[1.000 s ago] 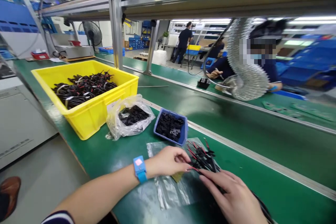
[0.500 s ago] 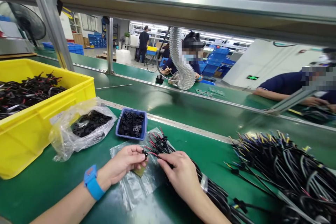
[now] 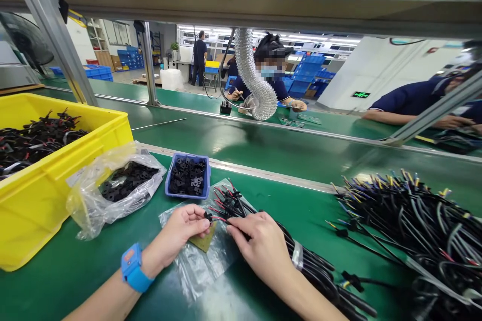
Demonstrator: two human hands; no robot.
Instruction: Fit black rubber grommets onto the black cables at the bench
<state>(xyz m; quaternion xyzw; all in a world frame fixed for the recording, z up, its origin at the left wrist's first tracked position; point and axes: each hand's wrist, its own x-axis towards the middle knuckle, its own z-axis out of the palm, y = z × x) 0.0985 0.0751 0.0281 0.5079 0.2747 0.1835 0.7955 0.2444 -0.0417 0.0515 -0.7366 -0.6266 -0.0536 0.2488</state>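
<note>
Between the thumb and fingers of my left hand (image 3: pixel 188 225) is a small black plastic clip (image 3: pixel 208 216). My right hand (image 3: pixel 261 246) pinches a black cable close to its red wire end (image 3: pixel 219 218), which reaches the clip; whether the wire sits inside it I cannot tell. Under and behind my right hand lies a bundle of black cables (image 3: pixel 314 266), tied with a clear band, with red wire tips pointing away. A clear plastic bag (image 3: pixel 199 273) and a yellowish-brown square piece (image 3: pixel 203 242) lie beneath my hands on the green bench.
A small blue bin (image 3: pixel 187 176) of black clips, an open plastic bag (image 3: pixel 126 180) of clips and a yellow crate (image 3: pixel 64 170) of cable parts stand left. A large cable pile (image 3: pixel 410 230) lies right. Metal posts and a ducting hose (image 3: pixel 250 75) stand ahead; co-workers sit opposite.
The view has shifted slightly. Both hands keep their hold on the clip and the cable, almost unmoved. The co-worker opposite has moved a hand out to the right of the hose.
</note>
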